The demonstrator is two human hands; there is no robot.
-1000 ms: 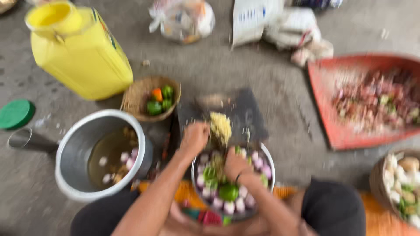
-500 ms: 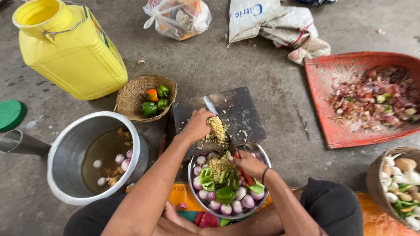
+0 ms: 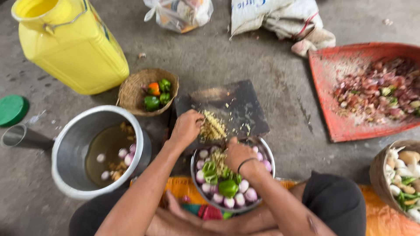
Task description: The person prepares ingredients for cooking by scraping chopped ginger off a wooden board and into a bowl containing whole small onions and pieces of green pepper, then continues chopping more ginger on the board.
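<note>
My left hand cups narrow against the pale yellow chopped heap at the near edge of the dark cutting board, set just above the steel bowl so scraps drop in. My right hand curls over that bowl's far rim, whether it grips anything I cannot tell. A pot sits left, a small basket beyond it.

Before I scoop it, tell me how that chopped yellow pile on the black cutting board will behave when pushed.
The chopped yellow pile looks loose and fine, so it would likely spread instead of sliding as one lump; stray bits already dot the black cutting board. It seems light and probably moist, so some may cling to the left hand touching it.
</note>
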